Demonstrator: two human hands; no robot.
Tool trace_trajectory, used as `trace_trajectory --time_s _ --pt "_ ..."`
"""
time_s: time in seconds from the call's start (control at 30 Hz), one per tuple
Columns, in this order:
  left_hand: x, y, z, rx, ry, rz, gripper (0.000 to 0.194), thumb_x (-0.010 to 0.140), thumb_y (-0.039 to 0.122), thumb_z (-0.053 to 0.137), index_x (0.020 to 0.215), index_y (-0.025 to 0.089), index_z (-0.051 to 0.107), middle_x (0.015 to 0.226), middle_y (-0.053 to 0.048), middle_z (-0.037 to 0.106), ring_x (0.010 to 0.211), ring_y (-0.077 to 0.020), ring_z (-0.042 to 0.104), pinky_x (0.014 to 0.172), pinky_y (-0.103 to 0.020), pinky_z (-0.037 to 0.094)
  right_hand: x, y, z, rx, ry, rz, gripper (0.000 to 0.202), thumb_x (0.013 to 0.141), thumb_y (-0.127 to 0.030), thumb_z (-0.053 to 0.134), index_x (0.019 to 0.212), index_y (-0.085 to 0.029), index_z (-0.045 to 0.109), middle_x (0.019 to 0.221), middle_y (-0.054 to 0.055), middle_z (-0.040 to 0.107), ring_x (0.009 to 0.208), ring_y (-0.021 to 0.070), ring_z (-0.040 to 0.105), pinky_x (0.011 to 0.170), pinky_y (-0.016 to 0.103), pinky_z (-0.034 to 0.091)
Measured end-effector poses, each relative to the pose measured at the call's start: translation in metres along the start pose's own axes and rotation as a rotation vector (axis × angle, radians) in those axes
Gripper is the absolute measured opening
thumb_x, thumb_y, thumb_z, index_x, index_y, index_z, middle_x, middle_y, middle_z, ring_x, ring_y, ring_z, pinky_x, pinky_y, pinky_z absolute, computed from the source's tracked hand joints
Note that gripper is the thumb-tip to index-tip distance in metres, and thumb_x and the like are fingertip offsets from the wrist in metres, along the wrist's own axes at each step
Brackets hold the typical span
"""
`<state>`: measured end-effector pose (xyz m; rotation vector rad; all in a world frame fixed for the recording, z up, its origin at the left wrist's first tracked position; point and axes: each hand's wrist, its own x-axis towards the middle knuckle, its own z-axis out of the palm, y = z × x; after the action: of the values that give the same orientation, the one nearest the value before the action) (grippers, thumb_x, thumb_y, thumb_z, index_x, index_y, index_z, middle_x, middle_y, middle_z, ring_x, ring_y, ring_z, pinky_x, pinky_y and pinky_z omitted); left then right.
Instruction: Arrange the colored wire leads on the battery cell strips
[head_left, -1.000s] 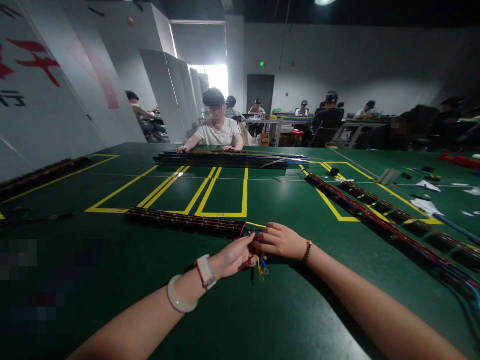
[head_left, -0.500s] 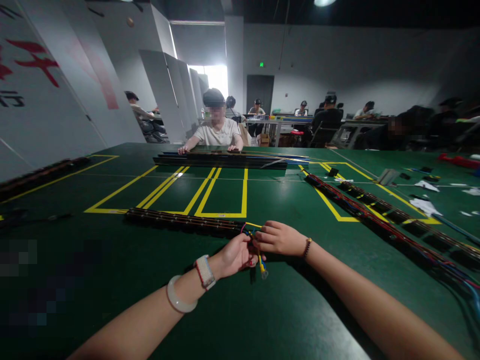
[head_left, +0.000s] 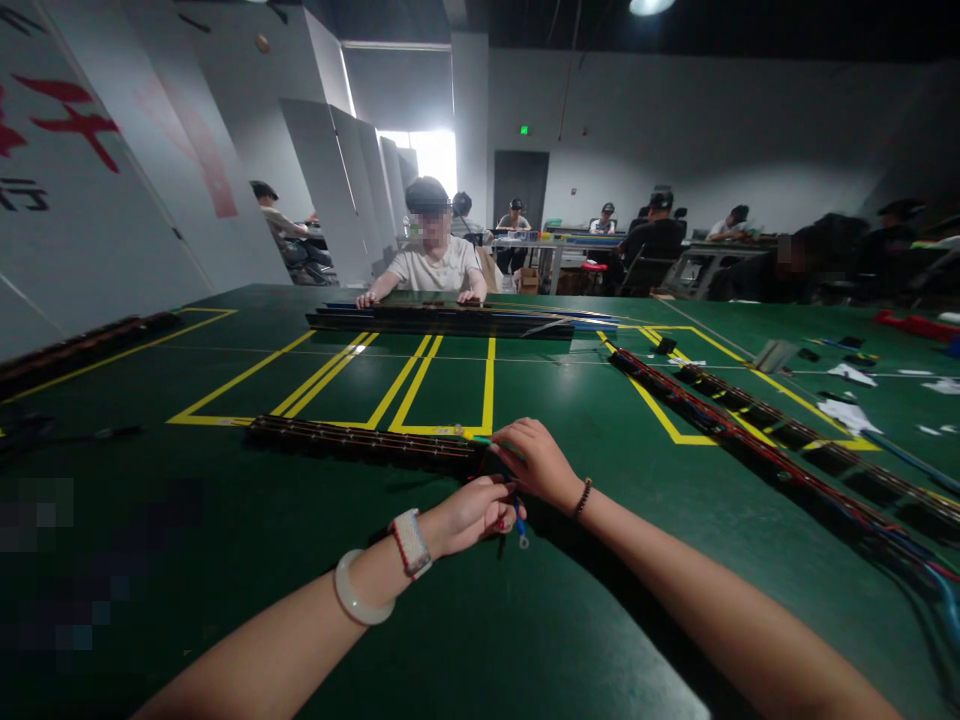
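A long black cable chain (head_left: pixel 360 441) with thin wires along it lies in front of me, its right end at my hands. My left hand (head_left: pixel 469 518) is closed on a blue wire (head_left: pixel 520 526), whose ring terminal hangs below the fingers. Above it, my right hand (head_left: pixel 541 462) is closed around a yellow-green wire (head_left: pixel 472 436), which points left over the chain's end. The fingers of both hands nearly meet there and hide where the wires come out. A watch and a pale bangle are on the left wrist, a beaded bracelet on the right.
Yellow tape (head_left: pixel 489 385) marks rectangles on the green table (head_left: pixel 420 640). To the right lie a chain with red and blue wires (head_left: pixel 720 430) and another black chain (head_left: pixel 780 425). Across the table a person (head_left: pixel 435 262) has both hands by long dark strips (head_left: pixel 442 322).
My right hand has moved slightly up and left, and the yellow-green wire now points left over the chain. The blue wire still hangs below my left hand, which has barely moved.
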<state>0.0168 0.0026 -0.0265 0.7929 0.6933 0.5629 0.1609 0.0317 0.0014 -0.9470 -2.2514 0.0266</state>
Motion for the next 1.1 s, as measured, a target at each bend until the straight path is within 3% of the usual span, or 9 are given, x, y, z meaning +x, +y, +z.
trace_trajectory --time_s 0.13,0.37,0.67,0.9,1.1 --pt "-0.001 0.002 0.003 0.040 0.006 0.009 0.010 0.080 0.021 0.051 0.083 0.012 0.048 0.066 -0.004 0.058 0.045 -0.0049 0.045 0.045 -0.018 0.028 0.017 -0.009 0.011 -0.053 -0.025 0.110 0.018 0.088 -0.030 0.048 0.089 -0.018 0.061 0.084 0.005 0.062 0.080 0.0155 0.051 0.073 0.028 0.036" --pt "-0.001 0.000 0.004 0.105 0.041 0.030 0.005 0.074 0.016 0.050 0.070 0.013 0.048 0.050 0.003 0.047 0.043 -0.0048 0.040 0.044 -0.019 0.023 0.030 -0.017 0.025 -0.143 -0.079 0.101 0.013 0.084 -0.026 0.054 0.081 -0.019 0.064 0.077 0.003 0.059 0.076 0.0150 0.048 0.070 0.026 0.035" --pt "0.001 -0.002 0.003 0.139 0.043 0.030 0.006 0.073 0.017 0.049 0.069 0.013 0.048 0.050 0.003 0.046 0.043 -0.0049 0.039 0.044 -0.020 0.023 0.027 -0.017 0.028 -0.189 -0.104 0.093 0.017 0.086 -0.029 0.051 0.083 -0.021 0.066 0.078 0.004 0.057 0.078 0.0160 0.047 0.070 0.028 0.034" --pt "-0.004 0.002 0.007 0.124 0.036 0.037 0.007 0.077 0.018 0.050 0.080 0.011 0.049 0.066 -0.003 0.056 0.047 -0.0043 0.044 0.046 -0.018 0.027 0.012 -0.015 0.014 -0.134 -0.039 0.097 0.025 0.087 -0.034 0.048 0.106 -0.022 0.059 0.094 0.006 0.057 0.086 0.0177 0.047 0.074 0.030 0.036" --pt "-0.007 0.002 0.008 0.127 0.023 0.068 0.017 0.080 0.025 0.051 0.090 0.016 0.041 0.069 -0.002 0.057 0.046 -0.0041 0.045 0.047 -0.018 0.030 -0.017 0.002 -0.007 -0.149 -0.009 0.137 0.027 0.088 -0.034 0.046 0.108 -0.021 0.058 0.096 0.007 0.057 0.087 0.0183 0.047 0.076 0.030 0.035"
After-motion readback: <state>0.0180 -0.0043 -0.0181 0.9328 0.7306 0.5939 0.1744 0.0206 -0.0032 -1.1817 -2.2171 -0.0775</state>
